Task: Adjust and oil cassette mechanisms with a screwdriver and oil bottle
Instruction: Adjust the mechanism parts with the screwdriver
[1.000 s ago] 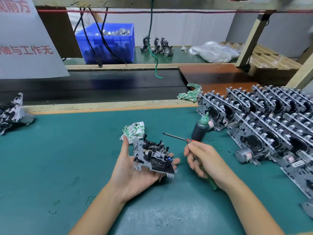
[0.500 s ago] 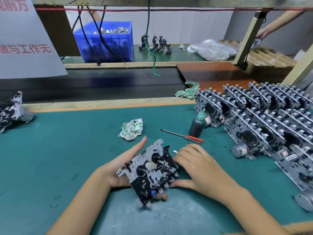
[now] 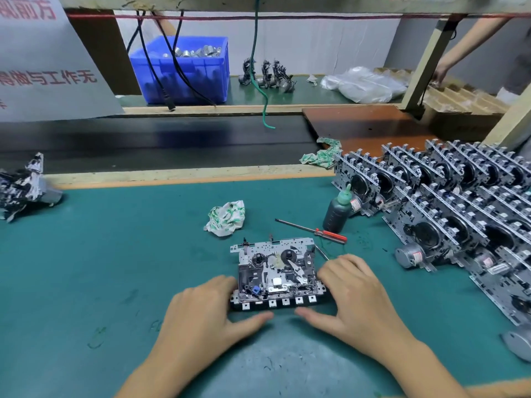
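Both hands, left [image 3: 207, 308] and right [image 3: 356, 294], grasp the mechanism [image 3: 277, 272] flat on the tabletop [image 3: 115, 254], lower centre. Looks like positioning; next, I'd guess, comes fetching the screwdriver [image 3: 313, 231] or bottle [image 3: 337, 211] just beyond.

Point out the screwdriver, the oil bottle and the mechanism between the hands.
screwdriver [image 3: 330, 234]: head view, on its red handle.
oil bottle [image 3: 336, 215]: head view, on its dark body.
mechanism [image 3: 277, 271]: head view, on the middle of its metal plate.
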